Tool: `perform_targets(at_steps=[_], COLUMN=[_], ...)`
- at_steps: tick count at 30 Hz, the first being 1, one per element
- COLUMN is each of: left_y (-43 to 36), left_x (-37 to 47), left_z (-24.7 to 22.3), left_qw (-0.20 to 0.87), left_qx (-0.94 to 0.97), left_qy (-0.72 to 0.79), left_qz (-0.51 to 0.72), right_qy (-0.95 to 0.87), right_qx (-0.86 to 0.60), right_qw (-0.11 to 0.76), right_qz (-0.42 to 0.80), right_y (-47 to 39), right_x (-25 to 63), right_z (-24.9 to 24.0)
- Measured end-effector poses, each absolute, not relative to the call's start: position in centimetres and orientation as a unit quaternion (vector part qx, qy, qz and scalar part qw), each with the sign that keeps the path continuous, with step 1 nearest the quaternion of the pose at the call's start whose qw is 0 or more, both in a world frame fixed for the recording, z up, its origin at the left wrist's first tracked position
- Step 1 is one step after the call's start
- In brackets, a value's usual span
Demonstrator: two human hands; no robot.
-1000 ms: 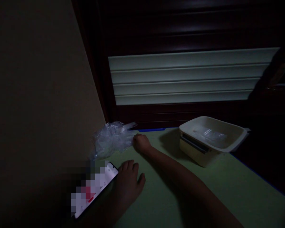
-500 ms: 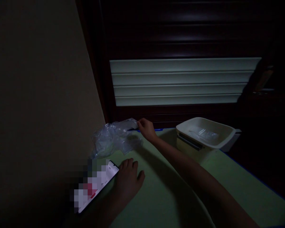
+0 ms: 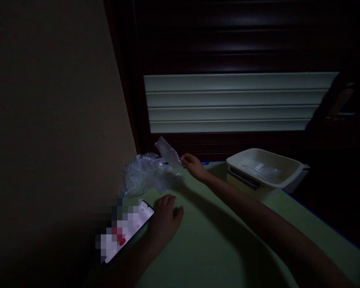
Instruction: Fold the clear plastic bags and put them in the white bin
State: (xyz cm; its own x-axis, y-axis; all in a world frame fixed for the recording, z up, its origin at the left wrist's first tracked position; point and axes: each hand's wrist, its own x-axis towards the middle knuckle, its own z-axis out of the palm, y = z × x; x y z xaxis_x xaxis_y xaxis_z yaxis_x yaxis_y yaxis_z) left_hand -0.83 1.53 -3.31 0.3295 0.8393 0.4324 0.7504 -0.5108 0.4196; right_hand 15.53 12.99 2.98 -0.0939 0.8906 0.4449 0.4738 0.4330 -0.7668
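My right hand [image 3: 194,166] pinches the end of a small clear plastic bag [image 3: 168,152], which stands up at a slant from its fingertips. Behind and left of it lies a crumpled heap of clear plastic bags [image 3: 144,176] against the wall. My left hand [image 3: 167,218] rests on the green tabletop [image 3: 204,240] with its fingers apart and nothing in it. Just left of that hand lies a phone [image 3: 132,232] with a lit screen, partly blurred out.
A cream plastic bin [image 3: 291,176] with clear plastic inside stands at the table's back right. Behind the table is a dark slatted panel with pale slats [image 3: 228,100]. A plain wall [image 3: 63,100] borders the left side. Something blue lies at the back edge.
The small plastic bag in my right hand has come up from the heap and now stands apart from it. My left hand has barely moved. The whole view has shifted slightly.
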Motion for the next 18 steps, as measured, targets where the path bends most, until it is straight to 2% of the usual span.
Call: perform_targets(at_steps=[8,13,18], left_y=[2.0,1.6,1.8], left_x=[-0.5,-0.2,0.0], left_z=[-3.3,-2.5,-2.4], left_qw=[0.280,0.423,0.483], left_qx=[0.753,0.720,0.679], left_qy=[0.443,0.384,0.374], left_qz=[0.399,0.393,0.407], right_qy=[-0.726,-0.762,-0.830], right_qx=[-0.462,-0.462,-0.408], right_qw=[0.440,0.406,0.345], right_qz=[0.257,0.204,0.161], right_y=[1.8,-0.7,-1.3], right_x=[19.6,20.3,20.2], right_z=[-2.8,-3.4,-2.9])
